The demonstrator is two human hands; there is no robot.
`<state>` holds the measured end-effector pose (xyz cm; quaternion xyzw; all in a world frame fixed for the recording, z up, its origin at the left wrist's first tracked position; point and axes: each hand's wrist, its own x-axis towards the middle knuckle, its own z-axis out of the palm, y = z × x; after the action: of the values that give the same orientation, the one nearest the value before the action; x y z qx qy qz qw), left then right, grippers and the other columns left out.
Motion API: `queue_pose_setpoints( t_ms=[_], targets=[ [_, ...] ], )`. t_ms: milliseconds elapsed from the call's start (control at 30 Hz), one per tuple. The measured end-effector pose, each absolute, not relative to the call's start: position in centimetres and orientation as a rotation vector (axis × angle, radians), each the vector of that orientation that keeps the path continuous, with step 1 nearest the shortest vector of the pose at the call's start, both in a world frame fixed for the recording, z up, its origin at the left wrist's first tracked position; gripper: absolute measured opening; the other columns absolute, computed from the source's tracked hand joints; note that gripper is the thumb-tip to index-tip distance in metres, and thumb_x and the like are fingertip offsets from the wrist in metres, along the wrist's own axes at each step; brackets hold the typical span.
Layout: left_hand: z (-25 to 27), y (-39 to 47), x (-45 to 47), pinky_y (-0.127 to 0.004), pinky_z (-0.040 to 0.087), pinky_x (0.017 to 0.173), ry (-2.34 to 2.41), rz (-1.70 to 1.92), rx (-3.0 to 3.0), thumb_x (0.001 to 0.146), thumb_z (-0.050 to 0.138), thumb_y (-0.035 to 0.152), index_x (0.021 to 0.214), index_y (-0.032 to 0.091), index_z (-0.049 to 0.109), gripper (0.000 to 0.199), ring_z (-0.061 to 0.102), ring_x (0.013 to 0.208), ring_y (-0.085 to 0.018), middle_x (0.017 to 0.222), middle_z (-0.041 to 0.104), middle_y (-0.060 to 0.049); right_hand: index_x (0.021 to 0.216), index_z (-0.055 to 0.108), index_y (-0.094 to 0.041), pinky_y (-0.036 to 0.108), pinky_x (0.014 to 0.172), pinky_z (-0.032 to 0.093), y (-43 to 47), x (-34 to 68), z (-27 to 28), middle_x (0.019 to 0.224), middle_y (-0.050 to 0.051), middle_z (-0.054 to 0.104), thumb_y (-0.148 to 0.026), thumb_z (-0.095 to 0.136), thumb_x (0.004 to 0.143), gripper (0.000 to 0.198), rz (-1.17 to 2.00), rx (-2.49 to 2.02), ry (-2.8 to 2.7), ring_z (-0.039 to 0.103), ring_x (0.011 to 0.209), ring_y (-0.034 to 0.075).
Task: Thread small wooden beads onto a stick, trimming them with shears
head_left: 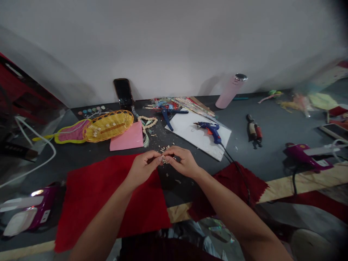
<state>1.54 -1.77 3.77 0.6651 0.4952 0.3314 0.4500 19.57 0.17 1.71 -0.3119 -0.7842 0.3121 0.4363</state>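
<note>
My left hand point(141, 167) and my right hand point(184, 162) meet at their fingertips in the middle of the table. Both are closed in a pinch, and what sits between them is too small and too covered to make out. Right behind and under the fingertips lies a scatter of small pale pieces point(164, 148), like beads or cut bits. A red cloth point(108, 188) lies flat under my left wrist. Beyond the hands, a string of pale beads with a tassel point(148, 123) rests beside a pink sheet point(127, 137).
A blue glue gun point(212, 130) lies on a white board point(187, 127), its cord trailing right of my arm. Nearby are blue-handled pliers point(168, 117), a yellow wicker basket point(111, 125), a phone point(123, 92), a pink tumbler point(230, 92), and purple machines point(46, 206) at both sides.
</note>
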Motion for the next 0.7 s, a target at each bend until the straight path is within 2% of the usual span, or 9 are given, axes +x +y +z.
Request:
queue_pose_setpoints(
  t_ms=[200,500,700],
  targets=[
    [3.74,-1.7,1.51,-0.023,0.043,0.064,1.224,0.786,1.635,0.081,0.05,0.036,0.081,0.016,0.064,0.024,0.056,0.069,-0.013,0.074,0.065,-0.002,0.086,0.06,-0.019,0.025,0.068,0.045,0.15,19.41,1.73,0.078,0.003,0.062,-0.028,0.05,0.086,0.013,0.781,-0.842,-1.954,0.057,0.072,0.012],
    [3.68,-1.8,1.53,-0.021,0.04,0.055,1.242,0.777,1.543,0.079,0.05,0.035,0.081,0.015,0.064,0.024,0.053,0.06,-0.011,0.072,0.065,-0.003,0.085,0.06,-0.019,0.023,0.066,0.044,0.17,19.4,1.79,0.075,0.002,0.061,-0.028,0.048,0.087,0.015,0.796,-0.851,-1.971,0.055,0.068,0.011],
    [3.75,-1.74,1.56,-0.021,0.04,0.055,1.24,0.779,1.521,0.079,0.051,0.033,0.082,0.015,0.064,0.022,0.054,0.06,-0.011,0.073,0.066,-0.002,0.085,0.06,-0.019,0.023,0.066,0.043,0.2,19.38,1.72,0.076,0.002,0.061,-0.028,0.048,0.087,0.015,0.806,-0.85,-1.974,0.055,0.068,0.011]
  ],
)
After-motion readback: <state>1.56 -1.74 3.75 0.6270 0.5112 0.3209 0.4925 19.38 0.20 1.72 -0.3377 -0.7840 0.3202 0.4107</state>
